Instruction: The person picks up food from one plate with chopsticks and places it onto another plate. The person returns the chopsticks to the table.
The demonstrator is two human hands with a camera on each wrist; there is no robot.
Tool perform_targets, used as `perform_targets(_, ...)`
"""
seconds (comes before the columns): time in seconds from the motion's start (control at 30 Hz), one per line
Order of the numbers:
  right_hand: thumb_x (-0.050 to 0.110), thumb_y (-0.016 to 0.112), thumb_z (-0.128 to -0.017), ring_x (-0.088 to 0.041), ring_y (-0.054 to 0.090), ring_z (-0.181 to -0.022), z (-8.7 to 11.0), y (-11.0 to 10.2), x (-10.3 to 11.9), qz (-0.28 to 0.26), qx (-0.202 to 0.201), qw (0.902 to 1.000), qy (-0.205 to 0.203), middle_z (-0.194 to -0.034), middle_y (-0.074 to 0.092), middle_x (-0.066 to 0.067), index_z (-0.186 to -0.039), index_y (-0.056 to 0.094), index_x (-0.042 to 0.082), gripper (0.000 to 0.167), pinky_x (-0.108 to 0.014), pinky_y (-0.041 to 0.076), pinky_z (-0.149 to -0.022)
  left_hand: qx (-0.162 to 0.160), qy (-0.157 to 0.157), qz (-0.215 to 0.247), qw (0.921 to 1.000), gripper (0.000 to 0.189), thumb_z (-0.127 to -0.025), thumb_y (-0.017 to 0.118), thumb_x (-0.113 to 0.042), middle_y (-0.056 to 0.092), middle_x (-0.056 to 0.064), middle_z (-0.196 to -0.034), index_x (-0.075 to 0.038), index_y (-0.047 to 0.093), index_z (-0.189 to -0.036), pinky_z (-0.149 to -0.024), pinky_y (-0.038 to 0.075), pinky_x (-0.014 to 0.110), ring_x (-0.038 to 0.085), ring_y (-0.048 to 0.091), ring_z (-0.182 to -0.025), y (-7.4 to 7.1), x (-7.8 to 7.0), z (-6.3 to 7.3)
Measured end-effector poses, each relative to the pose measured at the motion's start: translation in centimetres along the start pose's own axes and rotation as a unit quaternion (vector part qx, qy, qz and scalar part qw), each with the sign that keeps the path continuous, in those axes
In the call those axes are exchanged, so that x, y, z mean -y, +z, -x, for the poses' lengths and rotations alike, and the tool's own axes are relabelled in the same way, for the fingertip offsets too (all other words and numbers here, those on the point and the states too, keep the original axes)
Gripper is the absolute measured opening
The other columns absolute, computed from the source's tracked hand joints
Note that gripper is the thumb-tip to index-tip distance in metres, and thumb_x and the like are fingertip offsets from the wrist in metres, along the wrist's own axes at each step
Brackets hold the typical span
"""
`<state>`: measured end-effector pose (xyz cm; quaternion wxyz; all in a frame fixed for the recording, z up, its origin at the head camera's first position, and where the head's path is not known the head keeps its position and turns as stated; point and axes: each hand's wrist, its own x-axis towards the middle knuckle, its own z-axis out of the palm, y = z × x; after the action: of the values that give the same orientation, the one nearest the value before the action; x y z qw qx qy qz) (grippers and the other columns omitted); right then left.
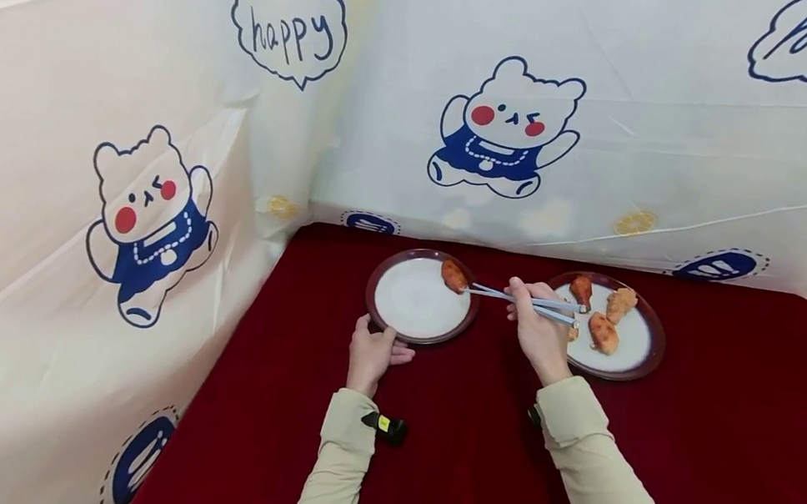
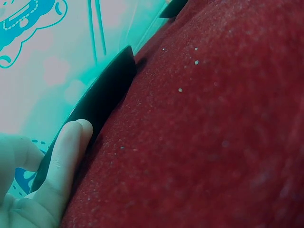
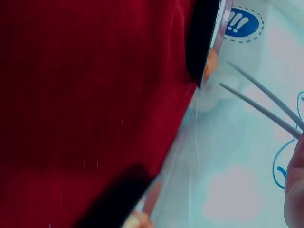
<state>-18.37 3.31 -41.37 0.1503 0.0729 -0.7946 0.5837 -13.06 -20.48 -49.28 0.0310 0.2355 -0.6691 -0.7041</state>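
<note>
My left hand [image 1: 369, 357] holds the near-left rim of a brown-edged white plate [image 1: 413, 299], thumb at the rim and fingers against its dark underside [image 2: 107, 90]. A reddish-brown fried chicken piece [image 1: 453, 276] lies on this plate's right edge. My right hand [image 1: 541, 332] grips a pair of pale blue-grey chopsticks [image 1: 492, 293] that point left. In the right wrist view, the chopstick tips are spread and stand just apart from the chicken piece [image 3: 211, 62]. Beneath and behind my right hand is a second brown-rimmed plate [image 1: 652, 350], its left part hidden.
Several fried chicken pieces lie on the right plate, including a drumstick [image 1: 581, 291], a golden piece [image 1: 621, 304] and a browned piece [image 1: 602, 334]. A dark red cloth [image 1: 453, 460] covers the table. White printed curtains [image 1: 390, 116] stand behind and at the left.
</note>
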Motion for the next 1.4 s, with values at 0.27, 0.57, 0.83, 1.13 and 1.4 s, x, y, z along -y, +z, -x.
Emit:
perform_targets(0.27, 0.047, 0.054, -0.096, -0.008, 0.06, -0.063, -0.9, 1.9, -0.3, -0.08, -0.034, 0.9856, 0.145, -0.071, 0.065, 0.01, -0.1, 0.072, 0.001, 0.049, -0.026, 0.056, -0.063, 0.008, -0.007, -0.006, 0.9999, 0.07, -0.098, 0.047, -0.013, 0.069, 0.027, -0.096, -0.009, 0.008, -0.156, -0.065, 0.064, 0.035, 0.029, 0.073, -0.069, -0.2, 0.1, -0.2)
perform_targets(0.57, 0.046, 0.054, -0.096, -0.011, 0.058, -0.065, -1.7, 3.1, -1.0, -0.113, -0.066, 0.9736, 0.187, -0.07, 0.064, 0.012, -0.1, 0.072, 0.001, 0.048, -0.025, 0.053, -0.063, 0.001, 0.005, 0.002, 1.0, 0.069, -0.097, 0.048, -0.012, 0.07, 0.025, -0.09, -0.009, 0.011, -0.155, -0.062, 0.063, 0.033, 0.025, 0.073, -0.064, 0.0, -0.1, 0.2)
perform_targets(0.83, 0.041, 0.055, -0.097, -0.014, 0.058, -0.067, -2.7, 3.8, -1.4, -0.165, -0.084, 0.9597, 0.212, -0.088, 0.071, -0.004, -0.103, 0.071, -0.002, 0.047, -0.021, 0.052, -0.061, -0.002, 0.006, 0.002, 1.0, 0.069, -0.096, 0.049, -0.011, 0.07, 0.025, -0.091, -0.008, 0.012, -0.155, -0.062, 0.063, 0.033, 0.024, 0.073, -0.063, 0.0, -0.1, 0.1)
perform_targets(1.13, 0.032, 0.056, -0.098, -0.006, 0.055, -0.055, -3.8, 3.8, -2.4, -0.229, -0.1, 0.9334, 0.257, -0.075, 0.068, 0.005, -0.103, 0.068, -0.005, 0.039, -0.016, 0.05, -0.053, 0.005, 0.003, 0.004, 1.0, 0.07, -0.096, 0.049, -0.011, 0.068, 0.024, -0.092, -0.011, 0.01, -0.155, -0.064, 0.064, 0.034, 0.024, 0.073, -0.064, 0.0, 0.2, 0.0)
perform_targets(1.4, 0.032, 0.058, -0.097, -0.008, 0.056, -0.057, -4.5, 3.5, -2.2, -0.215, -0.075, 0.9373, 0.264, -0.077, 0.068, 0.004, -0.094, 0.068, 0.005, 0.029, -0.018, 0.051, -0.055, 0.017, -0.009, 0.002, 0.9998, 0.072, -0.097, 0.048, -0.009, 0.068, 0.028, -0.094, -0.007, 0.007, -0.155, -0.065, 0.064, 0.036, 0.031, 0.073, -0.07, -0.3, -0.5, 0.3)
